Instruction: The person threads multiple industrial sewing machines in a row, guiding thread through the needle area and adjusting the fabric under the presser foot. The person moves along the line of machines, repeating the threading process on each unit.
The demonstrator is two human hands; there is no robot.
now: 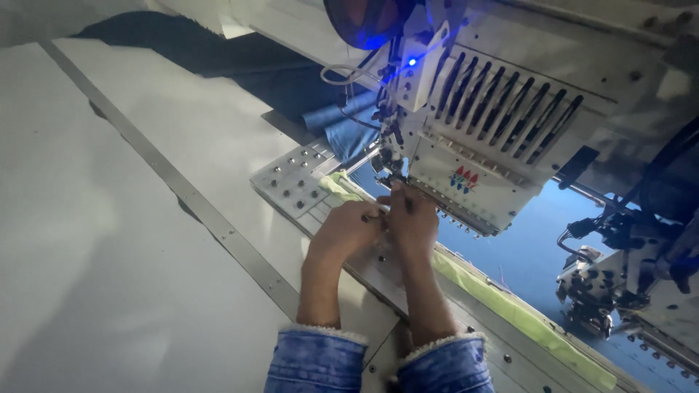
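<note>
My left hand (348, 229) and my right hand (412, 220) are pressed together just below the needle row of a white embroidery machine head (484, 138). Their fingers are pinched at the needles, seemingly on a thin thread that is too fine to make out. Both wrists come out of blue denim cuffs with pale fleece lining (378, 360). Under the hands runs a yellow-green strip (510, 306) along a metal frame, with blue fabric (531, 240) stretched behind it.
A grey metal plate with screws (291, 182) lies left of the hands. The wide white table (109, 218) has a metal rail (189, 196) crossing it diagonally. A second machine head (619, 276) stands at the right. Dark cloth (218, 58) lies at the back.
</note>
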